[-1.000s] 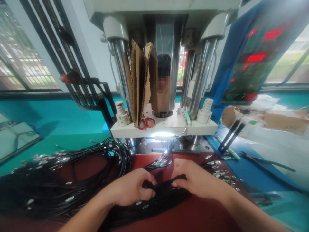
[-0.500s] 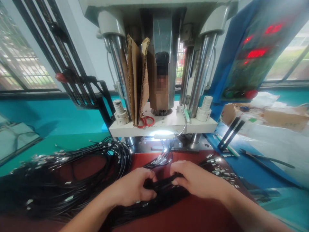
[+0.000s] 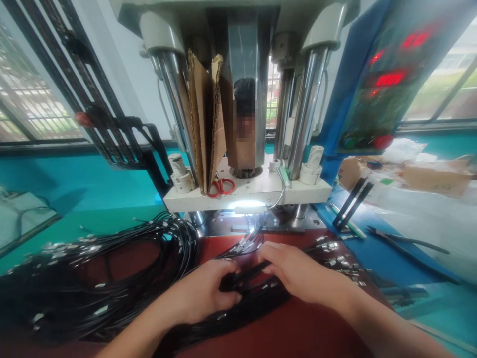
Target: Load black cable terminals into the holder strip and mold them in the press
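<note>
In front of the press, my left hand [image 3: 212, 288] curls closed around a bundle of black cables [image 3: 248, 273]. A little to the right, my right hand [image 3: 288, 266] is also closed on that bundle, its fingertips partly hidden. More black cables [image 3: 249, 306] lie beneath my hands on the dark red work surface [image 3: 313, 323]. Thin cables with silvery ends [image 3: 244, 244] run from under the press toward my hands. Beyond my right hand, several metal cable ends [image 3: 335, 258] are spread out.
A large coil of black cables [image 3: 156, 223] lies at left. The press plate [image 3: 179, 201] carries red-handled scissors [image 3: 221, 187] and folded cardboard [image 3: 203, 124]. At right are pliers [image 3: 402, 248], a control panel [image 3: 391, 89] with red digits, and cardboard boxes [image 3: 436, 176].
My right hand has shifted slightly up and left along the cable bundle. My left hand stays nearly in place. The whole view has moved a little.
</note>
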The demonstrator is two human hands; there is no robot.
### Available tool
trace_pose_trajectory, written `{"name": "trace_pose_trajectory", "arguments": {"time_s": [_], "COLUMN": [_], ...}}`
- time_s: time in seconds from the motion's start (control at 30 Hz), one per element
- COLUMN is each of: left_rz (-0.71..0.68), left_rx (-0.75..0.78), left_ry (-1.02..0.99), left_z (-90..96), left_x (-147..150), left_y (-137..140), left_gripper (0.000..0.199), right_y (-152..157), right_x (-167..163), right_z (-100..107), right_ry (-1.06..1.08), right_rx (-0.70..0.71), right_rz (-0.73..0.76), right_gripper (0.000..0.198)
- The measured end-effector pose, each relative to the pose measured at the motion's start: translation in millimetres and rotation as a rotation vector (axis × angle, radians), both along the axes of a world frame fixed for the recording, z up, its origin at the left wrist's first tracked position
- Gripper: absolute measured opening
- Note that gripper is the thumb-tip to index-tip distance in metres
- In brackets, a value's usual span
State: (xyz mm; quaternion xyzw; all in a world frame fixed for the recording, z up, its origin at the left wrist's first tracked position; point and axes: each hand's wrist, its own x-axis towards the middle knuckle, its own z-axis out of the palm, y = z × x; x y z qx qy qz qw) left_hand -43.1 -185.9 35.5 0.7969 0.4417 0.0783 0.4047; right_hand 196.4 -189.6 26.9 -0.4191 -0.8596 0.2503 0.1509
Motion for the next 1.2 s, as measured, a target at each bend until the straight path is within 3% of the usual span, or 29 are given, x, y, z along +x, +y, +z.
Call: {"name": "trace_pose_trajectory", "arguments": {"time_s": [0.43,0.67,0.77,0.9,0.97,1.1,1.2], "left_rz": [-0.065,-0.067,0.017,0.070,0.040,-0.107,-0.111], "left_rx": [0.248,0.249,0.066,-0.397,-0.551,-0.693,-0.743], "left_ry": [0.006,-0.038,-0.087,-0.277,-0.350,-0.326,-0.340], "left_z": [-4.1,5.1,9.1,10.1,11.8,18.5,19.2], "left_x": [4.6,2.5,-2.3,-11.0,-13.6,-2.7,27.1], "left_y": [-9.3,-10.5,-6.4,1.1,1.7,-8.5,-17.9], "left_gripper": [0.012,0.014,0.009,0.015,0.024,0.029,0.033], "right_y": [4.4,1.4,1.1,-1.3,-5.0,-20.1,-33.6], "right_x": [10.6,12.3,12.7,14.0,14.9,13.8,9.4], "right_z": [6.3,9.2,8.7,7.4,6.0,1.8,0.6], "right_ry": [-0.005,-0.100,-0.200,-0.355,-0.437,-0.512,-0.521], "right_rx": [-0.011,0.066,0.204,0.381,0.442,0.508,0.524], "right_rz": [0.052,0.005,-0.057,-0.169,-0.227,-0.219,-0.194], "right_gripper": [0.013,0.015,0.026,0.034,0.031,0.029,0.027]}}
